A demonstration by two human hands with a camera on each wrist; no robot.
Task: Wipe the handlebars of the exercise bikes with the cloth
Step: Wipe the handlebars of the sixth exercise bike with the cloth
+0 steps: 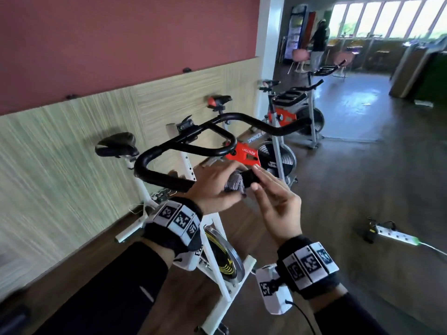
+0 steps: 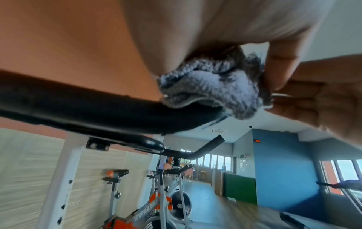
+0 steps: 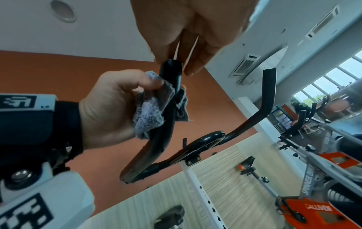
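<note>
The nearest white exercise bike has a black handlebar (image 1: pixel 154 175) (image 2: pixel 88 108) (image 3: pixel 166 127). My left hand (image 1: pixel 212 187) (image 3: pixel 109 108) grips a grey cloth (image 1: pixel 235 184) (image 2: pixel 205 86) (image 3: pixel 150 114) wrapped round the bar's near right grip, just short of its tip. My right hand (image 1: pixel 266 189) (image 3: pixel 195 23) pinches the bare tip of that grip between thumb and fingers, right next to the cloth. In the left wrist view the right hand (image 2: pixel 323 100) touches the cloth's edge. The bar under the cloth is hidden.
The bike's saddle (image 1: pixel 116 143) stands to the left by the panelled wall (image 1: pixel 60 153). Two more bikes, one with a red panel (image 1: pixel 244 153), line up beyond. A power strip (image 1: pixel 396 235) lies on the wooden floor at right. A person (image 1: pixel 319 42) stands far back.
</note>
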